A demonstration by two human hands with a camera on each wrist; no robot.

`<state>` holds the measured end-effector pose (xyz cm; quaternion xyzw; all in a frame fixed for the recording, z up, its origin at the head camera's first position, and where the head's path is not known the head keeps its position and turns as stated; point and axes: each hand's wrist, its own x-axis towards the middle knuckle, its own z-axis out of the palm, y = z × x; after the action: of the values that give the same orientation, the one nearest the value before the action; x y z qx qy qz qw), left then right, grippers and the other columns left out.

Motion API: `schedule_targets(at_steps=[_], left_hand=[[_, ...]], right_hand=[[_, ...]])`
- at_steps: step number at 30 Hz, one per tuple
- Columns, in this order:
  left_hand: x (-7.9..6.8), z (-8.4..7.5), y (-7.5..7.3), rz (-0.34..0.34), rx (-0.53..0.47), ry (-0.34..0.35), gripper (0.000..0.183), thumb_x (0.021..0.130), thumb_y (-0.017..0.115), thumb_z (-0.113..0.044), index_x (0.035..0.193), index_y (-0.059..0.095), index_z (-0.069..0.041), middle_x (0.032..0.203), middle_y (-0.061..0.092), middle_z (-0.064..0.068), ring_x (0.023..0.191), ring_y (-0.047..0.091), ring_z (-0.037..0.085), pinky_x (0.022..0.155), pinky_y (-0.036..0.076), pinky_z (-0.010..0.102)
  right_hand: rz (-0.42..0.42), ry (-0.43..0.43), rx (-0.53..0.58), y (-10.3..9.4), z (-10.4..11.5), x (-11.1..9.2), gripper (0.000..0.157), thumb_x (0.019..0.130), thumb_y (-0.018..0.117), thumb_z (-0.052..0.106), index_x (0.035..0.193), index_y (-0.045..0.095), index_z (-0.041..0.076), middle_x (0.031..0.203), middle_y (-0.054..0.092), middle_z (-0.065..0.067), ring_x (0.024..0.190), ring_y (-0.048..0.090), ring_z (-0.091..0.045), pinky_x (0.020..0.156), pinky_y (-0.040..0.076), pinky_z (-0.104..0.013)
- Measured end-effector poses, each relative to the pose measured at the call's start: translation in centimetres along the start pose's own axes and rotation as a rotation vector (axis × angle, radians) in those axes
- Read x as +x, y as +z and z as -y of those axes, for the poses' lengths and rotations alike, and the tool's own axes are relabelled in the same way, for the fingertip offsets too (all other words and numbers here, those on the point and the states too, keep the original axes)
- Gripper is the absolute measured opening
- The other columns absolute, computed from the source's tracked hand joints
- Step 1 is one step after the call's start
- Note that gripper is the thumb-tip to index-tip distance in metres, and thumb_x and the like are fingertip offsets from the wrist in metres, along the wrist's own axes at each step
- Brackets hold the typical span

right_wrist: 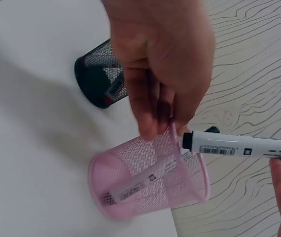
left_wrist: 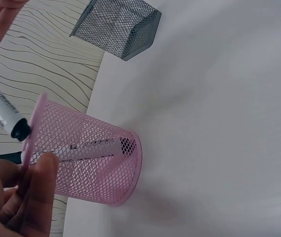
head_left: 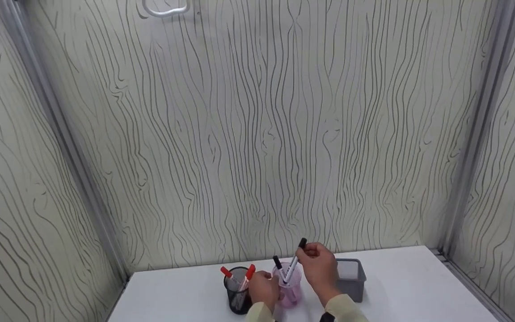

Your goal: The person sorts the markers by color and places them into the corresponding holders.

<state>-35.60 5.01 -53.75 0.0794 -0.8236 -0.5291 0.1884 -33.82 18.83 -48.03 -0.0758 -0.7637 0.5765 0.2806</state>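
Observation:
My left hand pinches the rim of a pink mesh pen cup, which stands upright on the white table. In the left wrist view its thumb or finger lies against the outside of the pink mesh. My right hand pinches a white marker with a black cap near its capped end. The lower tip of that marker is at the cup's mouth in both wrist views. Another black-capped white marker leans inside the pink cup, seen through the mesh.
Left of the pink cup stands a black mesh pen cup holding red-capped markers. To the right, partly behind my right hand, is a grey mesh basket. A wood-patterned wall rises behind the table.

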Motion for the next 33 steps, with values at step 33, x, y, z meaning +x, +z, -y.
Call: schedule_targets(at_steps=[33], left_hand=[[0.1,0.2,0.4,-0.069,0.052,0.058,0.006,0.081,0.075,-0.004,0.079,0.071,0.000,0.068,0.072,0.008,0.060,0.069,0.018,0.067,0.060,0.041]], right_hand=[[0.060,0.053,-0.089,-0.1,-5.3,-0.5,0.023,0.089,0.083,0.025,0.103,0.076,0.008,0.096,0.080,-0.004,0.087,0.074,-0.012,0.075,0.059,-0.027]])
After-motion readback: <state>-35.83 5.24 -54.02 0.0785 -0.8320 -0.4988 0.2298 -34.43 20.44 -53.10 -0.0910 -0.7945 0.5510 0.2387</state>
